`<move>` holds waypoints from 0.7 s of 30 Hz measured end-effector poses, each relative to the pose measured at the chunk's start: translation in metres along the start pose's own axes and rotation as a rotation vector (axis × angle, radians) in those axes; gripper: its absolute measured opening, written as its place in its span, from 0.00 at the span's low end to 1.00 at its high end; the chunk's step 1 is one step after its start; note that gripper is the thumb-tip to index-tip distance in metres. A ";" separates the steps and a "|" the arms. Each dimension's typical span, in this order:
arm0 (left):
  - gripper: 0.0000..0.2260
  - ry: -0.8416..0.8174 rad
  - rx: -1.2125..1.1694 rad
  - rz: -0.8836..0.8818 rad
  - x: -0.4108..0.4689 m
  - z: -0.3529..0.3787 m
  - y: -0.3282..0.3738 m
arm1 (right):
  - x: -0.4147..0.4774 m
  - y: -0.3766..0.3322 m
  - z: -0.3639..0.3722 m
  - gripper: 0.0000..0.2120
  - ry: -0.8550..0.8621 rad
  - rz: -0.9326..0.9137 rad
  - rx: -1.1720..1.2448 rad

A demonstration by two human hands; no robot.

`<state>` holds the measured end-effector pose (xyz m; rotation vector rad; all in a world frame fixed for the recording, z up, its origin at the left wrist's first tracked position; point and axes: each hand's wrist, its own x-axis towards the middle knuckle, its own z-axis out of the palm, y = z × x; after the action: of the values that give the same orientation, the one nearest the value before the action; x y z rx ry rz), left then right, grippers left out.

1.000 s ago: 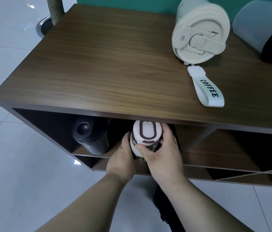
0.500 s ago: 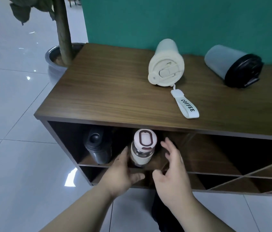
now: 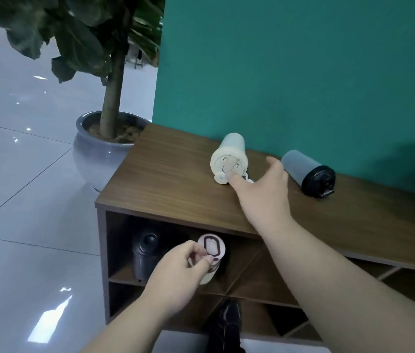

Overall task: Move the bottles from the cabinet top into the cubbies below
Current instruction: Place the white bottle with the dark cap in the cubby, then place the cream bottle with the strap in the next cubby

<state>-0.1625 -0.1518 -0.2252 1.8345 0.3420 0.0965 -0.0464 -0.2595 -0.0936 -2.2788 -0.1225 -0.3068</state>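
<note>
On the wooden cabinet top (image 3: 173, 182) lie a cream bottle (image 3: 232, 147), lid toward me, and a grey bottle with a black lid (image 3: 304, 167). My right hand (image 3: 265, 192) reaches over the top with fingers spread, its fingertips at the cream bottle's lid. In the upper left cubby stand a black bottle (image 3: 147, 249) and a pink-lidded bottle (image 3: 213, 247). My left hand (image 3: 178, 273) hovers in front of the pink-lidded bottle with fingers curled together, covering its left side. Whether it touches the bottle is unclear.
A teal wall runs right behind the cabinet. A potted plant in a grey pot (image 3: 91, 154) stands at the cabinet's left end. Diagonal dividers form more cubbies (image 3: 252, 273) to the right. My black shoe (image 3: 226, 324) is on the tiled floor at the cabinet's foot.
Both hands let go of the pink-lidded bottle in the cubby. My right hand rose to the cream bottle on top. The view pulled back and up.
</note>
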 end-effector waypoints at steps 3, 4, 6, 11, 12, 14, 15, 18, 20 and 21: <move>0.06 -0.039 0.022 0.009 0.010 -0.001 -0.003 | 0.032 -0.018 0.034 0.52 0.019 -0.060 -0.155; 0.05 -0.054 0.026 0.013 0.014 0.000 -0.005 | 0.041 -0.022 0.046 0.52 0.026 -0.094 -0.214; 0.04 -0.079 0.047 0.015 0.021 0.000 -0.008 | 0.055 -0.025 0.067 0.50 0.021 -0.182 -0.378; 0.04 -0.105 0.039 0.021 0.036 0.003 -0.017 | 0.075 -0.018 0.089 0.37 -0.003 -0.123 -0.459; 0.04 -0.116 0.039 0.024 0.038 0.004 -0.018 | 0.077 -0.016 0.091 0.36 0.003 -0.114 -0.418; 0.04 -0.125 0.043 0.037 0.040 0.006 -0.019 | 0.079 -0.011 0.091 0.34 0.024 -0.121 -0.372; 0.04 -0.125 0.045 0.043 0.040 0.007 -0.020 | 0.079 -0.009 0.090 0.33 0.030 -0.117 -0.351; 0.05 -0.116 0.049 0.052 0.038 0.009 -0.020 | 0.078 -0.004 0.080 0.31 0.037 -0.053 -0.274; 0.05 -0.105 0.060 0.063 0.035 0.011 -0.018 | 0.069 0.001 0.068 0.33 0.022 -0.035 -0.238; 0.05 -0.102 0.066 0.070 0.032 0.011 -0.016 | 0.063 0.004 0.060 0.35 0.003 -0.035 -0.222</move>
<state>-0.1323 -0.1490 -0.2475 1.9089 0.2117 0.0405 0.0257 -0.2175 -0.1187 -2.4985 -0.1330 -0.3569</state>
